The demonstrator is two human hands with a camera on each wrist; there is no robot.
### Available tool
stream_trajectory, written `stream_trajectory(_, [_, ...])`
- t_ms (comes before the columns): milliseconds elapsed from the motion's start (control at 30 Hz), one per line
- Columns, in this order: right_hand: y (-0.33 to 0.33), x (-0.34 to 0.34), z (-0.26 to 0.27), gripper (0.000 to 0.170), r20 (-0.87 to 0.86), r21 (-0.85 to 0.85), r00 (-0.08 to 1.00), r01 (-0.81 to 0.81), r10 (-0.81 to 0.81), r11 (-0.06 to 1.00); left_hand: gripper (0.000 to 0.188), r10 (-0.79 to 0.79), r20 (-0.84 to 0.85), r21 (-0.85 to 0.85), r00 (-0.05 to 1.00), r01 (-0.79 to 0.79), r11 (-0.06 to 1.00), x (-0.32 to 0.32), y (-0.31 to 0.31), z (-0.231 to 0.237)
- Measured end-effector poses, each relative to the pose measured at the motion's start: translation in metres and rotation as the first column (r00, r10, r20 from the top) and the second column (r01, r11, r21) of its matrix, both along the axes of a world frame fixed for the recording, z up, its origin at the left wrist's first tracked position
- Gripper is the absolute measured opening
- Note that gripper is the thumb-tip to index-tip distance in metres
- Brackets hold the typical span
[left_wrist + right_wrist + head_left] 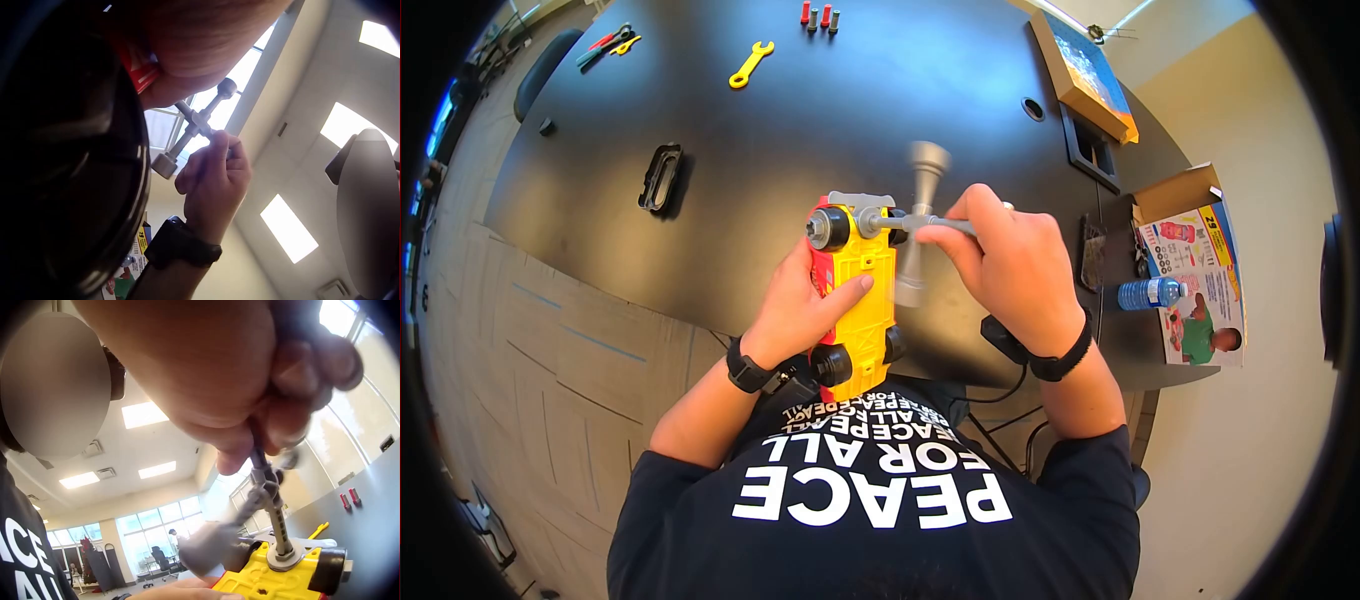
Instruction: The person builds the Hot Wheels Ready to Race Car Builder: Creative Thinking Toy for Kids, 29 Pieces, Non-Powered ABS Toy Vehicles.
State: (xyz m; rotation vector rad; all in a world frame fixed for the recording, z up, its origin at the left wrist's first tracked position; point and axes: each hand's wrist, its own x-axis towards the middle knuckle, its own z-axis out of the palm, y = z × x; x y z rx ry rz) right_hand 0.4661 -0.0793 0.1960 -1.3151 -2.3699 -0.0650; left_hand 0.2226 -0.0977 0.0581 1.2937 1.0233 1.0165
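Note:
A toy car [865,300] with a yellow underside, red body and black wheels is held on its side by my left hand [800,310], thumb on the underside. My right hand [1015,265] pinches one arm of a grey cross-shaped wrench [920,222]. In the right wrist view the wrench [269,487] meets a round grey part [285,555] on the yellow underside [262,581] between two wheels. The right hand [215,181] also shows in the left wrist view, fingers curled at the wrench [197,124].
On the dark table [730,140] lie a yellow wrench [752,65], red and grey bolts [820,18], a black tray [662,180] and small tools [608,45]. Boxes [1090,75] and a water bottle [1150,293] are at the right.

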Motion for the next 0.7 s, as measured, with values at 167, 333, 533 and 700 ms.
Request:
stream_trajectory(167, [0.0,0.005,0.0,0.042,0.065,-0.032,0.993,0.098,-0.096,0.995,0.063,-0.022,0.014,0.005,1.0,0.022,1.0,-0.002,-0.002,0.007])
stream_trajectory(333, [-0.004,0.028,-0.005,0.031,-0.208,-0.04,0.978,0.017,-0.025,0.999,0.074,-0.091,0.034,0.013,0.995,0.091,0.996,-0.01,-0.004,-0.008])
stream_trajectory(533, [-0.021,0.113,-0.045,0.02,-0.693,-0.375,0.616,0.134,-0.374,0.917,0.099,-0.263,0.274,-0.088,0.925,0.297,0.951,-0.018,-0.019,-0.014])
stream_trajectory(700, [-0.043,0.172,-0.135,0.029,-0.756,-0.617,0.204,0.093,-0.622,0.781,0.109,-0.346,0.46,-0.105,0.818,0.437,0.893,-0.022,-0.021,-0.031])
